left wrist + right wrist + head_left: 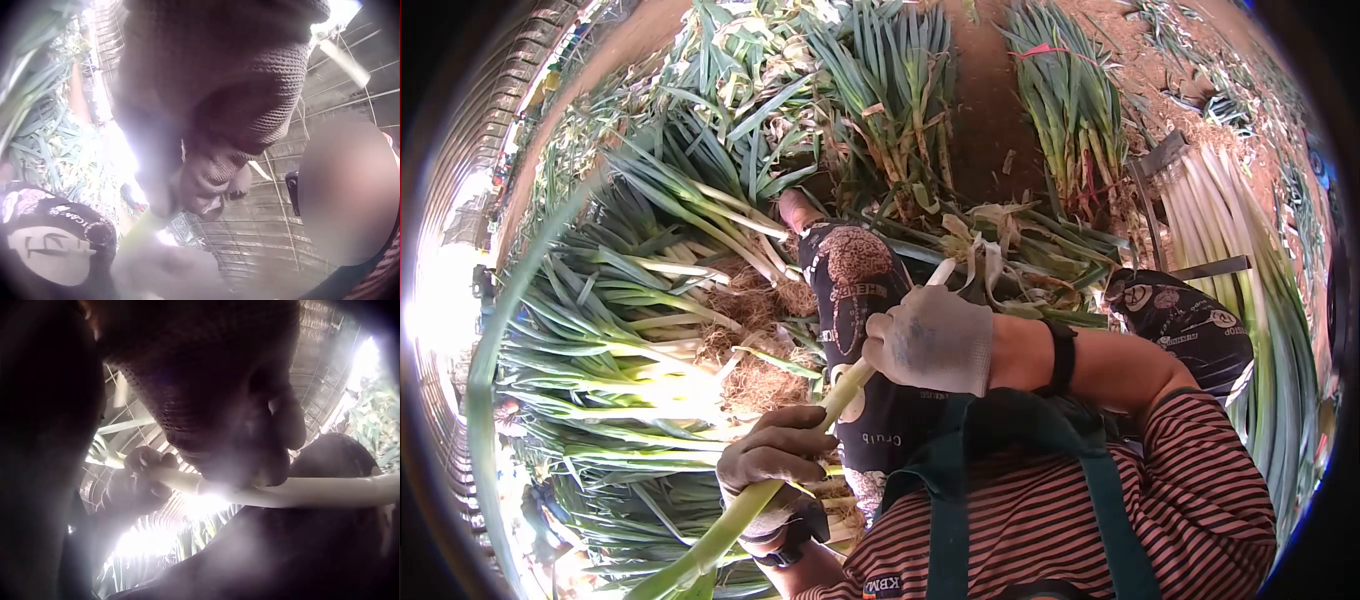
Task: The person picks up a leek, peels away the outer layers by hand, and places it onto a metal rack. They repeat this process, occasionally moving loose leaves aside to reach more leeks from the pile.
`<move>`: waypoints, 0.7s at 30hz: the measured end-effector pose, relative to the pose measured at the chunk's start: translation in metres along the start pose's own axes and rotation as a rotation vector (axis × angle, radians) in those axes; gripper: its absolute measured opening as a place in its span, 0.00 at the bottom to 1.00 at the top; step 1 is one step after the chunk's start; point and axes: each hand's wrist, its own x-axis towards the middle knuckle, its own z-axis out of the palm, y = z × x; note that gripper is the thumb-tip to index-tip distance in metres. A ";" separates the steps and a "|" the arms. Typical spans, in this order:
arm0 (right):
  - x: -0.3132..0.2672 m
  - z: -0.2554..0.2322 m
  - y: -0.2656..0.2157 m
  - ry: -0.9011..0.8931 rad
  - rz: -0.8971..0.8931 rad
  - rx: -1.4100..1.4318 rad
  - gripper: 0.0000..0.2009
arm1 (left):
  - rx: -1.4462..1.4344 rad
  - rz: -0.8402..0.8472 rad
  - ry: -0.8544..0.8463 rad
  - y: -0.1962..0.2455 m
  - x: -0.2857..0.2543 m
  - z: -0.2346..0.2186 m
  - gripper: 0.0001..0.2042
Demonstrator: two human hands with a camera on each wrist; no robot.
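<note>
One long leek [848, 392] runs diagonally across my lap, its pale root end by my knees and its green part toward the lower left. My gloved left hand [770, 465] grips it around the green stalk. Farther up, the gloved right hand [930, 340] holds the white shank, thumb and fingers curled over it. In the right wrist view the white shank of the leek [337, 492] passes beneath the right hand's fingers, with the left hand [140, 481] farther along it. The left wrist view shows the knitted glove of the left hand [212, 94] close up and blurred.
Piled leeks [600, 340] with tangled roots [765, 380] lie on the left. Upright leek bundles [890, 100] stand ahead, one tied leek bundle [1065, 100] with red string. Peeled leeks [1240, 230] lie in a metal frame [1212, 268] on the right. Leaf scraps [1000, 260] lie between my legs.
</note>
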 end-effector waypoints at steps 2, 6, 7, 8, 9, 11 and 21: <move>0.001 0.001 0.003 0.043 0.081 0.098 0.04 | -0.006 0.021 -0.042 0.002 0.003 0.000 0.13; -0.002 0.020 0.024 0.292 0.357 0.396 0.04 | -0.006 -0.023 -0.040 0.003 -0.001 -0.001 0.12; -0.005 0.032 0.034 0.401 0.424 0.470 0.04 | -0.006 -0.004 -0.037 0.000 -0.002 -0.002 0.12; -0.005 0.033 0.040 0.511 0.489 0.544 0.05 | -0.005 0.013 -0.033 -0.001 -0.004 -0.004 0.12; -0.010 0.028 0.042 0.424 0.884 1.110 0.07 | -0.012 -0.033 -0.011 0.001 -0.006 -0.005 0.13; -0.027 0.030 0.066 0.571 0.944 1.724 0.10 | -0.032 -0.053 0.051 -0.001 -0.010 -0.007 0.14; -0.183 0.127 0.207 0.852 1.295 1.133 0.07 | -0.303 0.023 0.231 -0.040 -0.050 -0.041 0.16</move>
